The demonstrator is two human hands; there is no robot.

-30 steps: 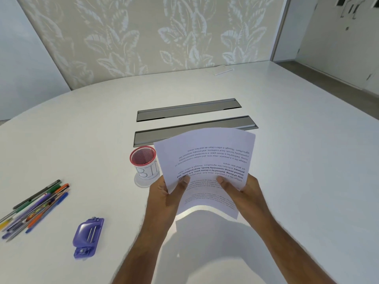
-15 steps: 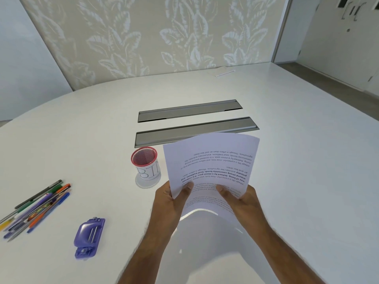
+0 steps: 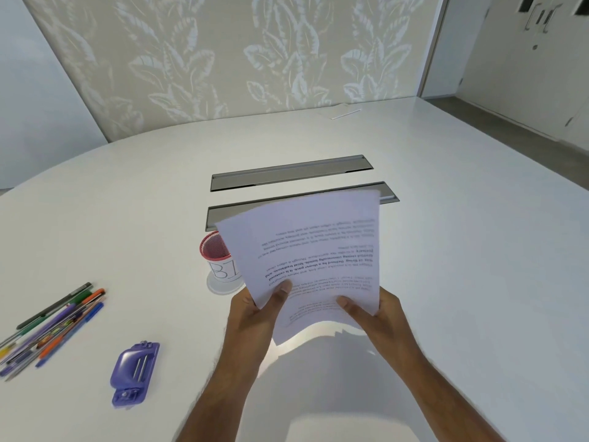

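A few printed white sheets of paper are held up above the white table, text upside down to me. My left hand pinches the lower left corner with its thumb on top. My right hand grips the lower right edge, thumb on the front sheet. The sheets are not lined up with each other, and the lower one peeks out below the front one.
A red mesh cup stands just left of the paper, partly hidden by it. A purple hole punch lies near left. Several pens lie at the far left. Two grey cable trays sit mid-table. A flat white item lies far back.
The sheets have tilted and swung slightly to the left and risen, now covering part of the red cup. Both hands keep their hold.
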